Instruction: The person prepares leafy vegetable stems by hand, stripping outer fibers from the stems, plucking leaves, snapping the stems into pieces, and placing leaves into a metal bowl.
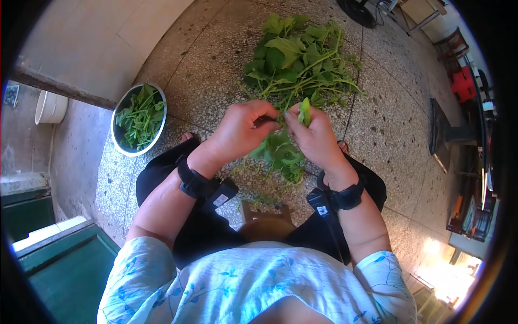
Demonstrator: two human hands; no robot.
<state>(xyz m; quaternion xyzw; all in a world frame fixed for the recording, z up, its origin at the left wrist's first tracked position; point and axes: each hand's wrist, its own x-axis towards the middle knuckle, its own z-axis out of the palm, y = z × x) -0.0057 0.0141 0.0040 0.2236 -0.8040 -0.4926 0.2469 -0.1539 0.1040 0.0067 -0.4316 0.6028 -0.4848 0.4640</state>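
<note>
My left hand (243, 129) is closed, thumb and fingertips pinching a thin green stem in front of my knees. Close beside it, my right hand (315, 135) is closed too, with a small folded green leaf (305, 112) sticking up between its fingers. The fingertips of both hands almost meet at the stem. Below them is a bunch of broad green leaves (280, 156); whether it hangs from the stem or lies on the floor I cannot tell. Beyond my hands, a large heap of leafy vines (302, 59) lies on the floor.
A metal-rimmed basin (117, 137) holding picked greens stands on the left. Beneath me is a wooden stool (267, 228). Scraps litter the speckled floor (388, 162). A white bucket (51, 107) and green door panel (75, 272) are at left; a black stand base (357, 13) stands at the back.
</note>
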